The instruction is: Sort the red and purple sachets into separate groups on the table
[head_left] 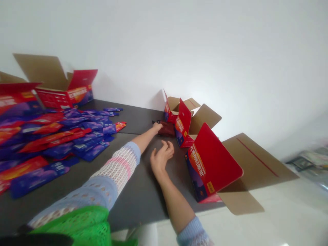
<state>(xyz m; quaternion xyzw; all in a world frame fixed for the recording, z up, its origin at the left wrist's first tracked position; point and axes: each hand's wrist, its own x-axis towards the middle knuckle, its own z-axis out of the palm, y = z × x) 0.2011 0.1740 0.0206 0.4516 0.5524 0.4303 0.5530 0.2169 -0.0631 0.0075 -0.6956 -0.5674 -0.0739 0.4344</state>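
My left hand [156,127] reaches far across the dark table [143,201] and touches a dark red pouch [167,129] lying beside the small red boxes; its fingers are curled on the pouch's edge. My right hand [162,156] hovers over the table a little nearer, fingers loosely apart and holding nothing. To its right stands an open red and purple carton [210,164] with its flaps up. Two more open red cartons [183,127] stand behind it by the wall.
A spread of purple and red flat packets [58,140] covers the table's left side. Open red cartons [64,92] stand at the back left. A large flat cardboard box [253,171] lies at the right edge. A green mesh basket [84,222] is near me.
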